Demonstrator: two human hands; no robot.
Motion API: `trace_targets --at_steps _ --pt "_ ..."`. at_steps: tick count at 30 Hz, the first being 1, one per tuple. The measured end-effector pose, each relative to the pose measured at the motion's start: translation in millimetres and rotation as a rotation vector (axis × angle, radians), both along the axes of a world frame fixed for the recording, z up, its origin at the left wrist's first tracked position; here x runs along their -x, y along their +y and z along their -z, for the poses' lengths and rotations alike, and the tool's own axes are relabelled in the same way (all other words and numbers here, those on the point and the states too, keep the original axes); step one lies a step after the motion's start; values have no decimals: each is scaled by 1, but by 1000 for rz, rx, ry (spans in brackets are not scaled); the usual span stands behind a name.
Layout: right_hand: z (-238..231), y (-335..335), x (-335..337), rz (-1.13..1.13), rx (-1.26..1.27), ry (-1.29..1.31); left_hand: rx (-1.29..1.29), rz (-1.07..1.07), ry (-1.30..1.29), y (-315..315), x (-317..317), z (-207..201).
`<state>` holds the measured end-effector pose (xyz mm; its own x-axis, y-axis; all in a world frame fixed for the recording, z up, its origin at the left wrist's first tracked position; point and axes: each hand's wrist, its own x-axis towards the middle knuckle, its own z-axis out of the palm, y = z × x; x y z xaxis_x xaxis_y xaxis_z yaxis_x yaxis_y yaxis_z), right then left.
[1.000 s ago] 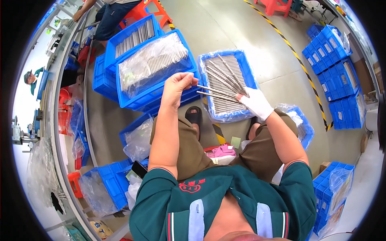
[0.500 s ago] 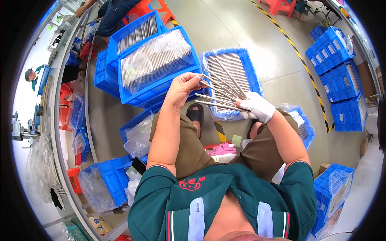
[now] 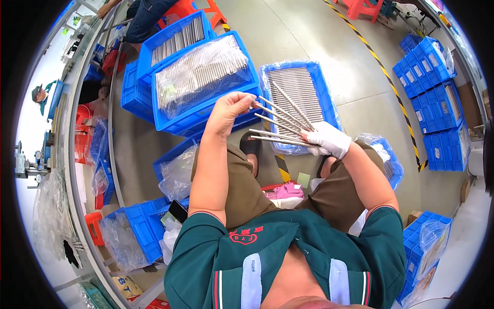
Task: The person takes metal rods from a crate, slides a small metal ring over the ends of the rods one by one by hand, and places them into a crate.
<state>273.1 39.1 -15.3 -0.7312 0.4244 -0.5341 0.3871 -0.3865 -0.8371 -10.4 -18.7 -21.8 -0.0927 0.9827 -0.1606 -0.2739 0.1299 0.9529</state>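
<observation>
My right hand (image 3: 329, 140), in a white glove, grips several slim metal rods (image 3: 282, 116) near one end. The rods fan out to the left, their far ends apart. My bare left hand (image 3: 230, 113) is closed in a pinch at the left end of one of the upper rods, thumb against fingers. Beyond the rods, on the floor, a blue crate (image 3: 327, 98) lined with clear plastic holds many similar rods in neat rows. The rods in my hands partly hide its near left side.
Left of it are stacked blue crates (image 3: 206, 121) of rods, the top partly under clear plastic film (image 3: 177, 95). A smaller blue bin (image 3: 395, 172) stands by my right knee. More crates (image 3: 437, 105) are stacked far right. Another person's leg (image 3: 149, 20) shows at the top left.
The fanned rods have shifted slightly, and their spread looks a little different. My left hand stays by their ends, marginally further left. My right hand keeps its grip.
</observation>
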Motion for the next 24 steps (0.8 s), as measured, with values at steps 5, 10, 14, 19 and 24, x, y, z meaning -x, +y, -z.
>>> trace_targets --at_steps 5,10,14,19,24 --pt "-1 -3 2 12 -86 -55 -26 67 -27 1 -2 6" --pt "18 0 0 -27 -421 -61 -11 76 30 1 -4 7" --pt "5 2 1 -54 -164 -129 9 168 -62 2 -21 2" --pt "13 1 -3 -51 -206 -120 68 124 25 1 -4 1" --pt "16 -2 -5 -79 -235 -93 9 42 72 3 2 5"
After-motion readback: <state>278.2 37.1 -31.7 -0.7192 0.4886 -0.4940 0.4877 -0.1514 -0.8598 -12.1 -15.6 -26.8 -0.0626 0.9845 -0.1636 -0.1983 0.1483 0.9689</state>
